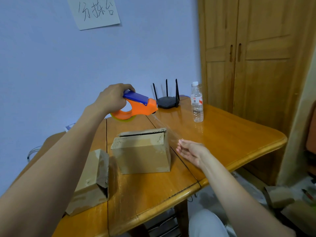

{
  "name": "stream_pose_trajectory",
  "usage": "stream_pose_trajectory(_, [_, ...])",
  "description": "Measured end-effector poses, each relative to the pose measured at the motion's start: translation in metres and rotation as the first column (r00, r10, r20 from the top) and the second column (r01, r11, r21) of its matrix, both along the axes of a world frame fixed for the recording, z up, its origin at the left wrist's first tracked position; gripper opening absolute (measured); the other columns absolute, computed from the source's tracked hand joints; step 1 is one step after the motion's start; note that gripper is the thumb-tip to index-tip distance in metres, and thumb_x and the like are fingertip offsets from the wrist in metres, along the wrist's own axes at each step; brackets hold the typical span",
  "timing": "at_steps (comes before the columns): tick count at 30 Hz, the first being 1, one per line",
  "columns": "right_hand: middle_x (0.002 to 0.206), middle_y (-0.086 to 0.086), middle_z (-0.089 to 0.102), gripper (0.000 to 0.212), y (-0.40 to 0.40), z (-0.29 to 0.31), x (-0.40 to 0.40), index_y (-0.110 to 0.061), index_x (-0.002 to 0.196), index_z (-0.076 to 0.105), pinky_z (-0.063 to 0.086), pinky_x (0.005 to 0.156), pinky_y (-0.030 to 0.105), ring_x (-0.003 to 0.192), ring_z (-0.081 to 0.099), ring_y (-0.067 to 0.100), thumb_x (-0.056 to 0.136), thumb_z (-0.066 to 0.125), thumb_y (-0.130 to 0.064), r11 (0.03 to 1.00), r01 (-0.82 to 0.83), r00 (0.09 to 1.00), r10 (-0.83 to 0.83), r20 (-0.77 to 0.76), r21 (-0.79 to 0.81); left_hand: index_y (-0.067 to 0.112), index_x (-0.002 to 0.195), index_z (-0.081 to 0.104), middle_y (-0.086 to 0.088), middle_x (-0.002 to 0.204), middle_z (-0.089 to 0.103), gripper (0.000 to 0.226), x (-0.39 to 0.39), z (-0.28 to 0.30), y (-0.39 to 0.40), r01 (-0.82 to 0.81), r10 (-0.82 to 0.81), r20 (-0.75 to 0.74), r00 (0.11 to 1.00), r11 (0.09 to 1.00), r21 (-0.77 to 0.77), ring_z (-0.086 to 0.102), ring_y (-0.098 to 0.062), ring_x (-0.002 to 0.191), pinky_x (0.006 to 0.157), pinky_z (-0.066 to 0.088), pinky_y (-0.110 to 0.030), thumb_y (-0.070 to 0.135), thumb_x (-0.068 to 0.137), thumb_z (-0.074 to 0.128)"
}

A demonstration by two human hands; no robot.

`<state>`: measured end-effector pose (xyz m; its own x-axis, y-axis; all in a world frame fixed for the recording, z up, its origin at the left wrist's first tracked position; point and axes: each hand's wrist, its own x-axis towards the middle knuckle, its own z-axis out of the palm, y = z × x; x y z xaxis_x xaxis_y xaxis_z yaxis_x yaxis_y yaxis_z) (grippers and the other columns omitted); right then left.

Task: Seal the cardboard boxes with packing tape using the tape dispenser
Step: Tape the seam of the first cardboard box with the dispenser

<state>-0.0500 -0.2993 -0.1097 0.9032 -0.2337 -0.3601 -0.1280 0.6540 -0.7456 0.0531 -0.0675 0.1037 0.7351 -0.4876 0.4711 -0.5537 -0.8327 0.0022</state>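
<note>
- Nearest: small cardboard box on the left part of the wooden table, close to the front edge. It sits tilted, its top face partly hidden behind the left forearm.
- Right hand hovers palm-up just right of the larger cardboard box, over the table. Fingers loosely curled; fingertips pinch the free end of the clear tape strip. The film is faint, so exact contact is hard to make out.
- Larger box stands mid-table, apart from the small box. Top flaps not flat: back flap raised, a dark gap shows along the top seam. No tape across that seam that I can see.
- Tape strip runs diagonally from the right fingertips, up and left over the box's right top corner, to the dispenser's mouth.
- Left hand is held up above the table behind the larger box, fingers wrapped round the handle of the orange-and-blue tape dispenser. Dispenser is in the air, clear of both boxes; the roll shows yellowish at its underside.
- Further back on the table: black router with three upright antennas, clear plastic water bottle standing to its right.
- Far: blue wall with a handwritten paper sheet, wooden wardrobe on the right.
</note>
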Motion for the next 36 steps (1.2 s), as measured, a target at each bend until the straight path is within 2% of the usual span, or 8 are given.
stream_pose_trajectory(3, [0.088,0.018,0.071,0.028,0.006,-0.003,-0.002,0.008,0.114,0.067,0.060,0.069,0.031,0.079,0.069,0.024,0.087,0.071,0.005,0.999,0.053,0.999,-0.053,-0.004,0.014,0.027,0.122,0.061,-0.003,0.116,0.064,0.063,-0.001,0.002,-0.008,0.001,-0.001,0.006,1.000,1.000,0.016,0.056,-0.029,0.099,0.077,0.052,-0.044,-0.010,0.073,0.047])
stream_pose_trajectory(6, [0.093,0.021,0.074,0.067,0.009,-0.006,-0.005,-0.002,0.144,0.047,0.061,0.066,0.033,0.084,0.072,0.027,0.083,0.074,0.007,0.997,0.054,0.998,-0.055,0.011,0.056,0.028,0.123,0.061,-0.004,0.118,0.065,0.062,-0.002,0.005,-0.013,0.003,-0.003,0.024,1.000,1.000,0.017,0.056,-0.029,0.100,0.075,0.051,-0.042,-0.009,0.074,0.047])
stream_pose_trajectory(8, [0.097,0.023,0.075,0.086,0.010,-0.009,-0.006,-0.010,0.153,0.034,0.061,0.065,0.035,0.088,0.073,0.029,0.080,0.076,0.009,0.994,0.056,0.998,-0.058,0.025,0.093,0.026,0.124,0.061,-0.004,0.119,0.064,0.062,-0.003,0.007,-0.016,0.000,-0.001,0.032,0.999,1.000,0.021,0.055,-0.029,0.101,0.072,0.044,-0.039,-0.010,0.076,0.046])
stream_pose_trajectory(14, [0.088,0.018,0.077,0.064,0.019,-0.019,-0.005,0.001,0.135,0.053,0.062,0.074,0.035,0.082,0.076,0.026,0.077,0.081,0.000,0.994,0.107,0.994,-0.107,0.022,0.002,0.025,0.124,0.062,-0.004,0.121,0.064,0.062,-0.004,0.008,-0.021,0.001,-0.002,0.041,0.999,0.999,0.034,0.056,-0.030,0.104,0.072,0.043,-0.038,-0.010,0.076,0.046])
stream_pose_trajectory(23, [0.085,0.016,0.076,0.049,0.036,-0.027,-0.003,-0.001,0.124,0.057,0.063,0.076,0.034,0.078,0.075,0.026,0.081,0.080,-0.001,0.971,0.226,0.974,-0.225,0.022,-0.078,0.028,0.122,0.062,-0.003,0.119,0.065,0.063,-0.005,0.006,-0.025,0.011,-0.013,0.045,0.999,0.999,0.040,0.055,-0.030,0.102,0.071,0.045,-0.039,-0.010,0.074,0.046])
stream_pose_trajectory(27, [0.083,0.014,0.076,0.043,0.043,-0.031,0.002,-0.003,0.117,0.061,0.063,0.075,0.033,0.076,0.075,0.023,0.080,0.082,-0.004,0.962,0.249,0.968,-0.250,0.005,-0.114,0.026,0.123,0.062,-0.004,0.119,0.065,0.063,-0.006,0.006,-0.028,0.017,-0.019,0.054,0.998,0.999,0.046,0.055,-0.029,0.101,0.069,0.040,-0.037,-0.011,0.074,0.046])
stream_pose_trajectory(34, [0.089,0.004,0.076,0.031,0.056,-0.034,0.004,-0.012,0.108,0.065,0.058,0.068,0.025,0.075,0.074,0.016,0.083,0.083,-0.016,0.878,0.304,0.948,-0.318,0.025,-0.369,0.025,0.123,0.062,-0.005,0.119,0.065,0.062,-0.004,0.003,-0.025,0.022,-0.025,0.055,0.998,0.999,0.047,0.055,-0.030,0.102,0.070,0.041,-0.037,-0.011,0.074,0.047])
stream_pose_trajectory(36, [0.091,0.003,0.077,0.031,0.059,-0.036,0.005,-0.012,0.107,0.066,0.060,0.072,0.030,0.076,0.074,0.015,0.083,0.083,-0.021,0.828,0.312,0.943,-0.330,0.045,-0.465,0.025,0.123,0.062,-0.005,0.119,0.065,0.062,-0.004,0.003,-0.024,0.023,-0.026,0.055,0.998,0.999,0.045,0.055,-0.030,0.101,0.070,0.042,-0.037,-0.011,0.074,0.048])
